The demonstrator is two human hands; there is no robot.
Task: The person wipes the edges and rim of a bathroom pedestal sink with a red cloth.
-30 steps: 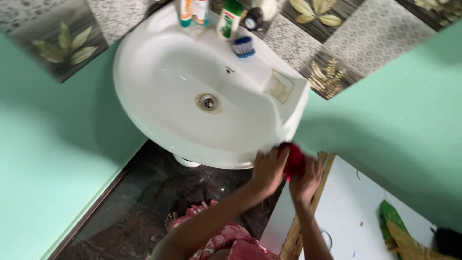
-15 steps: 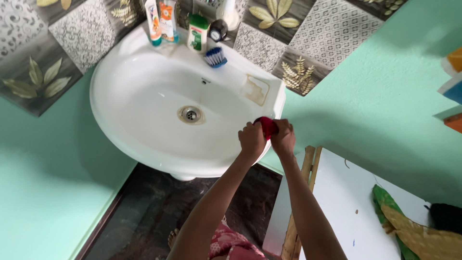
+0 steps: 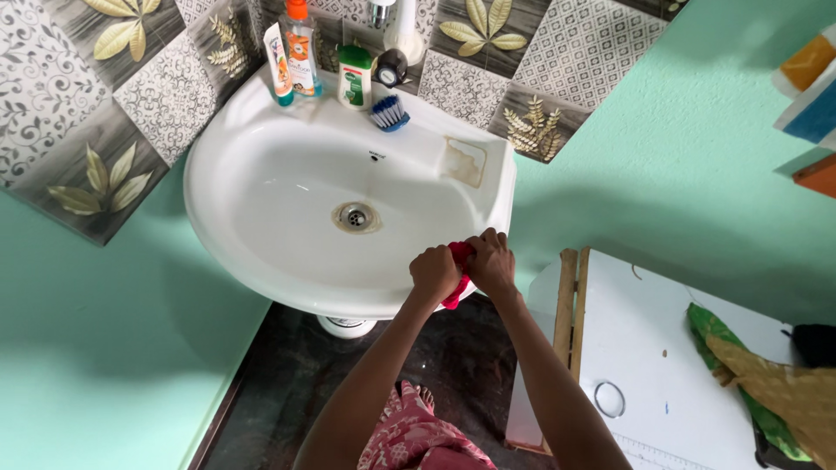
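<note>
I'm looking straight down now at a white washbasin (image 3: 287, 226) fixed to a tiled wall. My left hand (image 3: 434, 273) and right hand (image 3: 490, 264) are side by side at the basin's front right rim, and both have their fingers curled tight around a small red cloth (image 3: 458, 261). The cloth is bunched between the two fists, and a bit of it pokes out below them, just over the rim's edge. It looks like wringing or gripping, though I cannot tell whether any water comes out of it.

The bowl is bare and looks dry from here; the drain (image 3: 354, 216) sits open in the middle with no water pooled round it. The soap recess (image 3: 465, 161) at the back right shows a brownish stain, so if wiping is the work, that patch isn't done yet. Along the back ledge stand an orange bottle (image 3: 300, 48), a tube (image 3: 278, 65) beside it, a green bottle (image 3: 354, 77) and a blue-bristled brush (image 3: 389, 113), none of them touched.

To the right, well apart from the hands, a white board (image 3: 662, 365) carries a green and tan cloth (image 3: 758, 383). Below the basin, dark floor (image 3: 287, 383) and a glimpse of red patterned clothing (image 3: 409, 435).
</note>
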